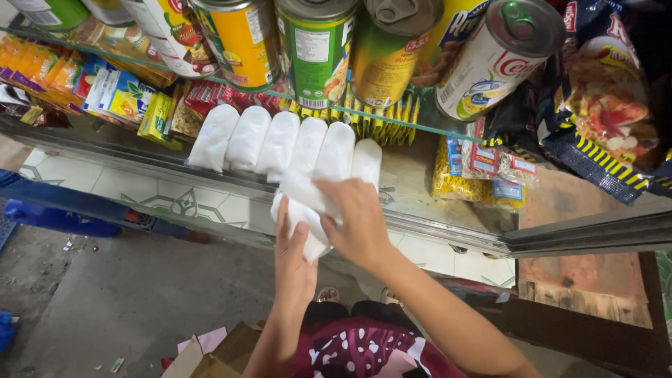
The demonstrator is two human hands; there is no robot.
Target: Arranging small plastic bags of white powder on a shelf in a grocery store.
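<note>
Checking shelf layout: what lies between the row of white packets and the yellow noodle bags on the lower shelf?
In the head view, a bare stretch of shelf separates the white packets from the yellow noodle bags.

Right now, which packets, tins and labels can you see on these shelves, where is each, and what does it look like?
White plastic pouches: row of six on the lower glass shelf, oblong.
White pouch in hand: right hand grips it, left hand beneath.
Tins: upper shelf, cylinders, yellow, green and white labels.
Dark snack bag: far right, red and yellow print.
Orange sachets: far left, flat.
Yellow packet: right of the pouches.
</note>
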